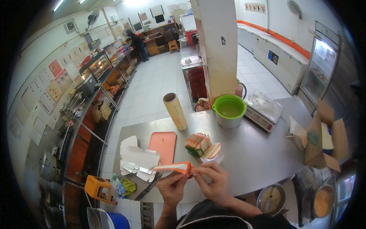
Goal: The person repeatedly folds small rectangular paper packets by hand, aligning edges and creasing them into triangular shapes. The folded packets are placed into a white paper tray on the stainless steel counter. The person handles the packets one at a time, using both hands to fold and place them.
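Between both hands, over the near edge of the steel table, is an orange and white printed paperboard piece [175, 167] with a scalloped edge. My left hand [172, 186] grips its underside, and the fingertips of my right hand [210, 177] pinch its right end. Just beyond stands a row of nested printed cartons [197, 144], with another printed carton [211, 151] beside it. Flat white and silvery card pieces [138, 160] lie to the left, partly over a pink tray [162, 143]. A dark knife-like tool [148, 187] lies by my left hand.
A wrap roll [175, 111] stands at the table's far edge. Right of it are a green basket in a white bucket [229, 110], a scale [261, 110] and an open cardboard box [311, 143]. An orange stool [98, 189] is at left. Two people are far off.
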A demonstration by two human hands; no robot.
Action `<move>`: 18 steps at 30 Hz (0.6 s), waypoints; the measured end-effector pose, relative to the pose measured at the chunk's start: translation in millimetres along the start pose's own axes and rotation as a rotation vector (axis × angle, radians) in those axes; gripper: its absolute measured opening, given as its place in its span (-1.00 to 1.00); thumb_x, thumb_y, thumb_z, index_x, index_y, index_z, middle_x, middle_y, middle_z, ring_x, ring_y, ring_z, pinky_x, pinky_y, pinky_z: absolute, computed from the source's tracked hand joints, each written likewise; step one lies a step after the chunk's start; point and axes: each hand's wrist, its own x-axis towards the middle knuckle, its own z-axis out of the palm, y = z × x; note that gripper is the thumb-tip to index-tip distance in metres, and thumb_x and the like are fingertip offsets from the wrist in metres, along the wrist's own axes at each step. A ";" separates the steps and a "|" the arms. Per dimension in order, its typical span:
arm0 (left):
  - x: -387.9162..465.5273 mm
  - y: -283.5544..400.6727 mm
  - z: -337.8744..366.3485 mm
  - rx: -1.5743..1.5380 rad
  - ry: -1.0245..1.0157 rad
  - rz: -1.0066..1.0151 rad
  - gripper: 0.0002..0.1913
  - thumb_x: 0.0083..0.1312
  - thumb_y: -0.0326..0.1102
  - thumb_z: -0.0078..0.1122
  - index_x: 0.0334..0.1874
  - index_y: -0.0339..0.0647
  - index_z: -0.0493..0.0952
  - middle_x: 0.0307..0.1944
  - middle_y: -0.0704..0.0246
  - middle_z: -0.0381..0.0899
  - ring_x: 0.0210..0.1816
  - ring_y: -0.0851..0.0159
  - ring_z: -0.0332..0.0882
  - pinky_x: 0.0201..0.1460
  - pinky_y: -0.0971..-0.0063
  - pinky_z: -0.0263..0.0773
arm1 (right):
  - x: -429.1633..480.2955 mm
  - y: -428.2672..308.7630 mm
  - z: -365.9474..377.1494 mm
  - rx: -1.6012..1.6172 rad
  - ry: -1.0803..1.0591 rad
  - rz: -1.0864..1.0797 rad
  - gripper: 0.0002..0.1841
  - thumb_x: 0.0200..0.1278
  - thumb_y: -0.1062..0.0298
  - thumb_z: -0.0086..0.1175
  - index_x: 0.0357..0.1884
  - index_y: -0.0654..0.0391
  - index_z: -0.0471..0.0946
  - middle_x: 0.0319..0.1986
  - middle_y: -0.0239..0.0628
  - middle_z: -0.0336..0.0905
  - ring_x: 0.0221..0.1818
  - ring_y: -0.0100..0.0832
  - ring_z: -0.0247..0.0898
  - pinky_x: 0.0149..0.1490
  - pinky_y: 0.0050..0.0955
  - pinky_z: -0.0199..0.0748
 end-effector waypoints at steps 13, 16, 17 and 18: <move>-53.2 0.4 75.8 -0.467 0.190 -0.267 -0.86 0.50 -0.55 0.27 0.02 -0.39 0.70 0.04 0.13 0.79 0.07 0.29 0.73 0.19 0.43 0.62 | -26.4 -3.8 -53.3 -0.475 -0.199 -0.164 -0.46 0.30 0.44 0.33 0.36 0.08 0.59 0.32 -0.04 0.47 0.35 0.03 0.40 0.40 -0.14 0.39; -50.0 -7.1 86.4 -0.482 0.239 -0.331 -0.82 0.50 -0.41 0.33 0.05 -0.33 0.66 0.06 0.20 0.77 0.10 0.24 0.70 0.25 0.38 0.53 | -32.3 8.9 -71.8 -0.260 -0.216 -0.055 -0.34 0.30 0.32 0.31 0.48 0.06 0.48 0.44 0.10 0.36 0.47 0.06 0.32 0.51 -0.08 0.28; -52.8 -8.5 90.7 -0.397 0.120 -0.311 -0.80 0.49 -0.39 0.35 0.06 -0.31 0.65 0.13 0.18 0.72 0.16 0.22 0.67 0.29 0.33 0.52 | -33.9 13.1 -79.2 -0.145 -0.186 -0.006 -0.32 0.29 0.32 0.32 0.49 0.03 0.47 0.45 0.10 0.36 0.48 0.06 0.32 0.50 -0.07 0.29; -56.5 -9.6 95.7 -0.325 0.021 -0.273 -0.78 0.48 -0.37 0.37 0.07 -0.30 0.64 0.20 0.15 0.68 0.21 0.21 0.64 0.33 0.29 0.50 | -36.1 16.8 -90.1 -0.094 -0.289 0.192 -0.30 0.29 0.31 0.33 0.51 0.03 0.44 0.47 0.09 0.34 0.50 0.06 0.30 0.51 -0.05 0.28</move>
